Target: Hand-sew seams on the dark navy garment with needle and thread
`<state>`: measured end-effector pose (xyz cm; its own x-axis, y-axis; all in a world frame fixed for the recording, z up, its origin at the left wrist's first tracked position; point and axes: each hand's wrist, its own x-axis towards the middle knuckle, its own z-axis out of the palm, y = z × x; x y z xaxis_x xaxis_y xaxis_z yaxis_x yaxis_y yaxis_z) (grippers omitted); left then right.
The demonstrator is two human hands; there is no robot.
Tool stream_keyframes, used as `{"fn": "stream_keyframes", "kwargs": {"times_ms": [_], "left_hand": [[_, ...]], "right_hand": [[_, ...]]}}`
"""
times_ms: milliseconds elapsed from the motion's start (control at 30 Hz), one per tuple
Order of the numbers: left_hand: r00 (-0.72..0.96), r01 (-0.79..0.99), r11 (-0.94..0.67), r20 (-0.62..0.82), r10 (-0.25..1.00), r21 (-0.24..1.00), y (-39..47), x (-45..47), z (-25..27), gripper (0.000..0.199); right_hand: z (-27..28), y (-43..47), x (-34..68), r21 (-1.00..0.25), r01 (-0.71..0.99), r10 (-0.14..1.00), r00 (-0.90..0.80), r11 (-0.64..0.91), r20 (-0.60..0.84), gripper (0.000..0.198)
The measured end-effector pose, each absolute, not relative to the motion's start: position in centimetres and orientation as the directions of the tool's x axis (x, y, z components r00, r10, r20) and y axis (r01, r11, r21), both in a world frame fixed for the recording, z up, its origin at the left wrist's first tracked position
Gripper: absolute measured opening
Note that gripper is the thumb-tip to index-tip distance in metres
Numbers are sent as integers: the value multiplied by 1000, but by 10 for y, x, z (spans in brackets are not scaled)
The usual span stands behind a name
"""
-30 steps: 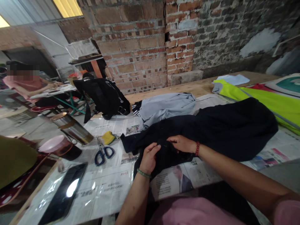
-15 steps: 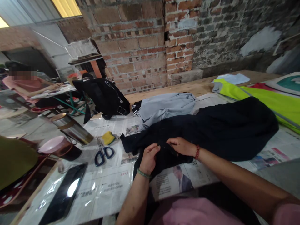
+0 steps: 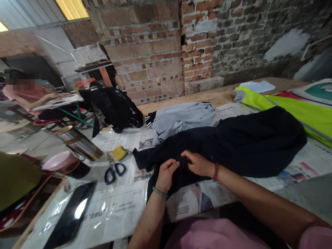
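Note:
A dark navy garment (image 3: 249, 141) lies stretched across the newspaper-covered table in front of me. At its near left part, my left hand (image 3: 166, 173) pinches a piece of black cloth (image 3: 183, 178) between thumb and fingers. Close beside it, my right hand (image 3: 198, 164) has its fingers closed on the same cloth. The two hands' fingertips are a short way apart, with dark fabric between them. Whether a small item such as a needle is in the fingers cannot be made out.
Left of my hands lie blue-handled scissors (image 3: 114, 172), a yellow sponge-like piece (image 3: 119, 153) and a phone (image 3: 70, 216). A steel flask (image 3: 80, 141) and a pink-lidded cup (image 3: 66, 164) stand beyond. Behind are a black bag (image 3: 114, 107), grey clothing (image 3: 181, 117) and a fluorescent yellow garment (image 3: 287, 107).
My right hand has shifted slightly left and turned, its fingertips now nearer my left hand. The cloth edge held up between them has folded down. My left hand has barely moved.

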<state>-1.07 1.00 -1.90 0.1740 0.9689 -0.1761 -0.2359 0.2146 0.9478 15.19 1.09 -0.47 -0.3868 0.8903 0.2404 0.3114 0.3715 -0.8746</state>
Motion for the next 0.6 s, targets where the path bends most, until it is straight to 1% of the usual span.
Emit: {"fn": "stream_keyframes", "kwargs": {"times_ms": [33, 100, 167, 200, 233, 300, 367, 400, 467, 600], "left_hand": [[176, -249, 227, -186, 967, 942, 10, -11, -18, 16], [183, -274, 254, -210, 961, 927, 9, -11, -17, 16], [188, -288, 269, -221, 957, 919, 8, -12, -14, 16], [190, -288, 269, -221, 957, 919, 9, -12, -12, 16], [192, -284, 265, -216, 957, 922, 9, -12, -11, 16], [193, -269, 231, -183, 964, 935, 9, -11, -9, 14], [186, -261, 189, -143, 972, 947, 9, -11, -9, 13], [181, -262, 176, -130, 975, 949, 8, -11, -9, 12], [172, -265, 166, -122, 977, 950, 8, -12, -10, 12], [197, -252, 167, -119, 973, 953, 7, -12, -11, 10]], "right_hand": [[-3, 12, 154, -841, 347, 889, -351, 414, 293, 26], [2, 12, 160, -799, 415, 900, -225, 435, 374, 29], [9, 8, 163, -772, 456, 888, -103, 443, 449, 25], [12, 4, 163, -746, 465, 862, -86, 478, 499, 22], [15, 0, 161, -705, 469, 827, -106, 531, 552, 18], [18, -8, 155, -595, 485, 748, -221, 641, 626, 14], [16, -13, 147, -502, 519, 700, -311, 692, 643, 14], [13, -14, 143, -475, 540, 693, -326, 695, 643, 13], [7, -15, 137, -461, 570, 696, -304, 680, 650, 12], [1, -15, 135, -486, 576, 703, -233, 657, 672, 12]]}}
